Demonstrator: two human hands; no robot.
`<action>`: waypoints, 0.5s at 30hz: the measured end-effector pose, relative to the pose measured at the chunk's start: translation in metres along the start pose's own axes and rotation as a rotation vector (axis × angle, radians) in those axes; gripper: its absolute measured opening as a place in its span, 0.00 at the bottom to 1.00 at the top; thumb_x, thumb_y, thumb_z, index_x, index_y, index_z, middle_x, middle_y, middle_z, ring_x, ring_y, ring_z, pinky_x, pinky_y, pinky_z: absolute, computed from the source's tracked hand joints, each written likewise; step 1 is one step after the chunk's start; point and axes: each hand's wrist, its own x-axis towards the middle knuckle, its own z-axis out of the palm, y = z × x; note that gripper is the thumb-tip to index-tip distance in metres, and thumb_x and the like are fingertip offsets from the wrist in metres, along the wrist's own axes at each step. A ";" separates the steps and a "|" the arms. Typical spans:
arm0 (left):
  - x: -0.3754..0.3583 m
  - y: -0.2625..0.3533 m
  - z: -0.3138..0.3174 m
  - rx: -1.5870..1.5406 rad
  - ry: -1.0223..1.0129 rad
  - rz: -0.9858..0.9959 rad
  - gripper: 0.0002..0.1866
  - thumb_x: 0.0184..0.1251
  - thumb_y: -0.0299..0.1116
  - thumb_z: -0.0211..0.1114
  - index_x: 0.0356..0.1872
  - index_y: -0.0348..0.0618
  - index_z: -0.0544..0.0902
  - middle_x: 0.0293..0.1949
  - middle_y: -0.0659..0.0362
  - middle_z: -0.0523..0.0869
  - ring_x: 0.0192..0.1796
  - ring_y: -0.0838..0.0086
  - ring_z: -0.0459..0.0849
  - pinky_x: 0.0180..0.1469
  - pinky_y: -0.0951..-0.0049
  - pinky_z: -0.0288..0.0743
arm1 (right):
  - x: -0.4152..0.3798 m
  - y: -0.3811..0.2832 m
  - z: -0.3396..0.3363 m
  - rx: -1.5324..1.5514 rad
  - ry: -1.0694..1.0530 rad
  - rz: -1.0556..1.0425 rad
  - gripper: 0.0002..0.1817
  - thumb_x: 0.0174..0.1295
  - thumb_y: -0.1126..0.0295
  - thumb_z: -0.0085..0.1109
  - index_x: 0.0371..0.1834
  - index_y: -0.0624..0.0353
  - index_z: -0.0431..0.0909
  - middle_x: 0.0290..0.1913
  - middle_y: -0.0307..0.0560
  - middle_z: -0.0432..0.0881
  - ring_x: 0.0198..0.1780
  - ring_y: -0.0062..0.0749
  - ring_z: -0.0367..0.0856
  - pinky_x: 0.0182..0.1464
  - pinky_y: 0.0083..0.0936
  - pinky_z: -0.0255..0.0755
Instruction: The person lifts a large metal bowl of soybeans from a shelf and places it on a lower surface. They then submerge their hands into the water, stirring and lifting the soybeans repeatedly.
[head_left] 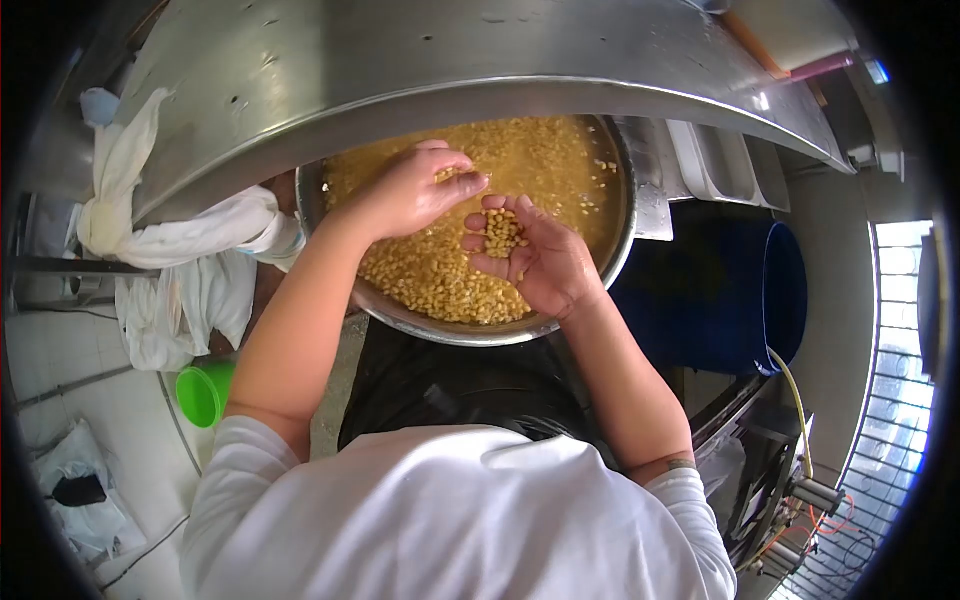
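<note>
A wide round metal basin (628, 215) holds cloudy yellowish water and many pale yellow beans (450, 290), which look like soybeans. My right hand (550, 262) is turned palm up over the basin, its fingers cupped around a small heap of beans (503, 232). Just to the left and a little farther away, my left hand (415, 188) hangs above the water with its back toward me. Its fingers and thumb curl inward, and a few beans show between them. The two hands are close together but apart.
A steel counter (400, 50) overhangs the basin's far side. White cloths (190, 300) hang at left above a green bucket (205, 392). A large blue barrel (785, 290) and a hose (800, 400) stand at right, near metal trays (710, 165).
</note>
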 end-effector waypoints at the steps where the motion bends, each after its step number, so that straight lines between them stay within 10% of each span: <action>1: -0.008 0.000 0.004 0.003 -0.007 0.012 0.28 0.80 0.54 0.68 0.67 0.42 0.84 0.72 0.39 0.80 0.71 0.49 0.83 0.73 0.59 0.76 | -0.003 0.000 -0.001 0.003 0.006 -0.013 0.24 0.89 0.52 0.42 0.66 0.62 0.75 0.63 0.61 0.80 0.61 0.53 0.85 0.65 0.48 0.84; 15: -0.059 0.056 0.038 0.247 0.338 0.574 0.17 0.57 0.18 0.74 0.47 0.47 0.90 0.53 0.54 0.83 0.56 0.54 0.82 0.58 0.56 0.78 | -0.030 0.004 -0.004 0.258 -0.101 -0.017 0.35 0.86 0.41 0.42 0.70 0.66 0.75 0.67 0.60 0.82 0.68 0.53 0.83 0.73 0.59 0.76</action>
